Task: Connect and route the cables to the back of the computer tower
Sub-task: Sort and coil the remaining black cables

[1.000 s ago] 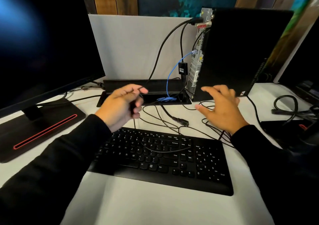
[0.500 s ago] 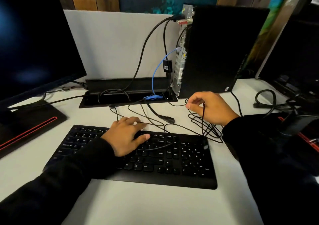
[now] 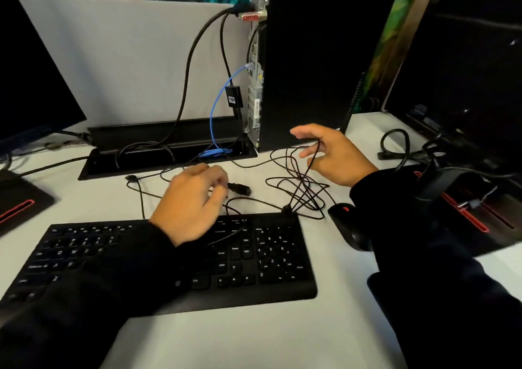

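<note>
Right hand [image 3: 336, 156] lifts loops of the thin black tangled cable [image 3: 299, 182] hooked over its fingers, probably to untangle it; left hand [image 3: 192, 202] is blurred, grip unclear. The black upright computer tower [image 3: 324, 63] stands at twelve o'clock on the white counter [image 3: 254, 340].

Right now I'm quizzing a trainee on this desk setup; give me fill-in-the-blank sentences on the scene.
1. The network cable plugged into the back of the tower is coloured ____.
2. The right hand lifts a thin black ____.
3. The left hand hovers at the back edge of the ____.
4. The mouse lies to the ____ of the keyboard.

Missing: blue; cable; keyboard; right
</note>
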A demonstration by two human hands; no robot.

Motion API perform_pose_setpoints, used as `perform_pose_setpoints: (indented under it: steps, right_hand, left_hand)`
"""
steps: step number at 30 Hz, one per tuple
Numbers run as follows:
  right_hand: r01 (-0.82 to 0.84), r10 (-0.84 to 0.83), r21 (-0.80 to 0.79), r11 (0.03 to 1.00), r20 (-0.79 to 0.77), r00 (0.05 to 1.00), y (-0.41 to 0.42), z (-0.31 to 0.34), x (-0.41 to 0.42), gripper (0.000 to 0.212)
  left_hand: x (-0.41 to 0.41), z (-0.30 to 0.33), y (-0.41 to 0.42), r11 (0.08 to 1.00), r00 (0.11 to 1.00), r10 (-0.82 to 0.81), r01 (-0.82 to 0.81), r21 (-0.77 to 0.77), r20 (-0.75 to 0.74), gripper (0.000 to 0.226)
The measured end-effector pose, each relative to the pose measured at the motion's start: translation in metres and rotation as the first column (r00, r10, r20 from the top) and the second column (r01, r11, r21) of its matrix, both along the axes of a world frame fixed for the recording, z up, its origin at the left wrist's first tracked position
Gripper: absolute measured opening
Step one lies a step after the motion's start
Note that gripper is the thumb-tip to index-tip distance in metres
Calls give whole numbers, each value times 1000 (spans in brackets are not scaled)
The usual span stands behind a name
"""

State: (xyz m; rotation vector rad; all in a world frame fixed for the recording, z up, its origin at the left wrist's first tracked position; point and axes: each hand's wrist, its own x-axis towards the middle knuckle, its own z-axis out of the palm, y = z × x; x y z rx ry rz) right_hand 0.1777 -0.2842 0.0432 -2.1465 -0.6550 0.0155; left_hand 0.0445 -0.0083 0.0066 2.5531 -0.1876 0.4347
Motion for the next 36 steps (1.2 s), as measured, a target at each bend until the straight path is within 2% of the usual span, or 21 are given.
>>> perform_pose_setpoints:
  steps: [1, 3, 5, 6, 7, 8, 10, 11, 12, 14, 18, 20, 22, 24, 25, 27, 28, 29, 31, 33, 36]
  right_hand:
    - [-24, 24, 4, 1000, 19, 1000, 1, 6, -2, 82]
    - [-17, 16, 19, 1000, 91, 996, -2, 19, -7, 96]
    - [75, -74, -9, 997, 128, 989, -13, 30, -7, 94]
    - [142, -132, -101, 985, 95, 987, -20, 34, -6, 85]
    - [186, -190, -265, 946, 8, 982, -29, 36, -4, 71]
    - [171, -250, -470, 866, -110, 962, -35, 36, -4, 58]
    - [2, -325, -792, 610, -248, 913, -44, 26, -6, 56]
    - [-60, -330, -848, 527, -269, 905, -44, 17, -6, 61]
    - [-74, -328, -861, 503, -269, 906, -43, 9, -5, 63]
    - [-45, -332, -830, 556, -271, 903, -39, -1, -3, 59]
    - [9, -328, -806, 592, -231, 916, -34, -9, 2, 39]
    - [65, -314, -753, 654, -192, 930, -33, -16, 7, 28]
    - [146, -291, -681, 718, -103, 951, -31, -22, 15, 14]
    - [203, -266, -575, 792, -26, 964, -27, -28, 23, 24]
    - [223, -261, -518, 826, -1, 965, -26, -30, 23, 34]
    - [248, -254, -418, 874, 42, 966, -24, -30, 22, 41]
    - [254, -256, -348, 902, 41, 966, -23, -28, 21, 37]
    - [256, -260, -253, 933, 21, 965, -23, -25, 21, 28]
    - [252, -254, -41, 967, -59, 965, -23, -17, 20, 10]
    - [261, -257, 67, 963, -57, 965, -24, -12, 22, 8]
    - [296, -296, 20, 955, 61, 953, -28, -11, 24, 12]
  left_hand:
    - [9, 9, -22, 991, 999, -19, 23, -128, 35, 36]
    - [28, 25, -68, 972, 997, -68, 73, -223, 30, 53]
    - [46, 37, -107, 985, 995, -102, 99, -141, -11, 64]
    - [57, 37, -118, 993, 994, -99, 95, -72, -55, 68]
    - [69, 37, -127, 997, 990, -82, 83, 2, -118, 69]
    - [80, 33, -130, 995, 979, -64, 76, 58, -192, 67]
    - [101, 24, -130, 988, 949, -17, 64, 138, -314, 52]
    - [108, 21, -125, 988, 941, 8, 46, 150, -337, 42]
    - [114, 19, -119, 990, 944, 33, 13, 137, -329, 32]
    - [121, 21, -103, 994, 959, 90, -70, 85, -268, 20]
    - [124, 30, -67, 970, 953, 243, -235, 68, -180, 20]
    - [121, 32, -55, 912, 897, 391, -349, 214, -206, 23]
    - [114, 35, -58, 824, 865, 484, -399, 403, -133, 33]
    - [109, 35, -74, 846, 937, 348, -322, 424, 17, 35]
    - [107, 37, -85, 906, 977, 210, -207, 370, 33, 33]
    - [102, 42, -108, 989, 990, -61, 76, 125, -124, 37]
    - [99, 43, -117, 988, 963, -144, 153, 22, -227, 43]
    - [99, 41, -124, 983, 944, -176, 185, 5, -278, 50]
    - [102, 31, -127, 979, 953, -126, 164, 118, -276, 55]
    - [105, 25, -118, 990, 969, -67, 95, 106, -238, 40]
    - [112, 35, -92, 968, 977, 40, -90, -234, -209, 23]
